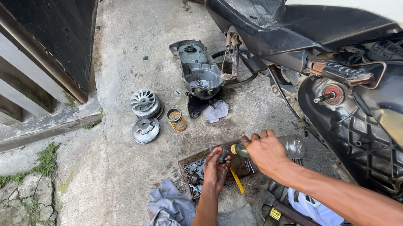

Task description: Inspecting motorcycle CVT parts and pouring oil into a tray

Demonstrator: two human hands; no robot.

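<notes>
My right hand [265, 152] grips a clear plastic bottle [290, 145] lying sideways, its neck pointed left toward my left hand [215, 171]. My left hand holds a small dark part at the bottle's mouth, just above a shallow tray [186, 166] of small metal parts on the concrete. A yellow-handled tool [237, 180] lies below the hands.
A scooter [365, 47] stands at the right with its drive housing open and a bare shaft [327, 97]. On the ground lie the removed grey cover [198, 70], a finned pulley [145, 103], a round plate [145, 130], a coil spring [176, 120] and grey rags [170, 219]. A gate [12, 57] stands at the upper left.
</notes>
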